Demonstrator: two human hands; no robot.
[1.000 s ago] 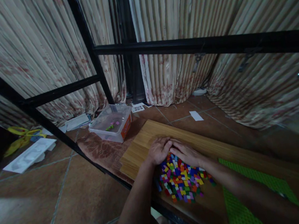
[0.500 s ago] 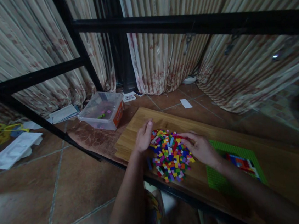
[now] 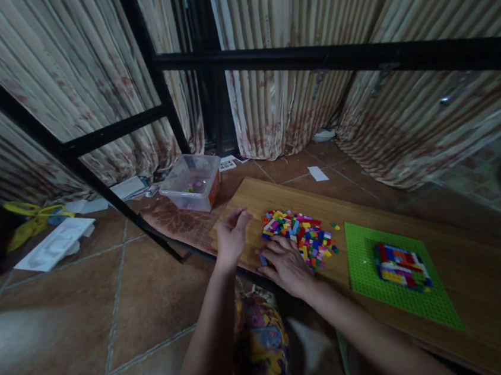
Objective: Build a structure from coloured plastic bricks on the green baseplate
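Observation:
A heap of small coloured building bricks (image 3: 297, 225) lies on a wooden bench top. My right hand (image 3: 288, 267) rests palm down over the near left side of the heap, fingers spread, hiding part of it. By its fingertips is a blue brick (image 3: 263, 259), apart from the main heap. Left of the bricks, my left hand (image 3: 231, 237) is raised above the wood with fingers curled and thumb near the fingertips; whatever they may hold is too small to make out. A green baseplate (image 3: 362, 271) to the right carries a multicoloured brick build (image 3: 403, 267).
Behind the bench's left end, a clear plastic box (image 3: 192, 184) holds a few bricks. A black metal frame (image 3: 308, 56) crosses in front of curtains (image 3: 278, 113). White moulded packaging (image 3: 55, 244) and a white card (image 3: 317, 173) lie on the tiled floor.
My right hand has moved left and nearer to me across the heap, uncovering the baseplate and build. My left hand has drawn away from the bricks, its fingers now curled. The view has shifted.

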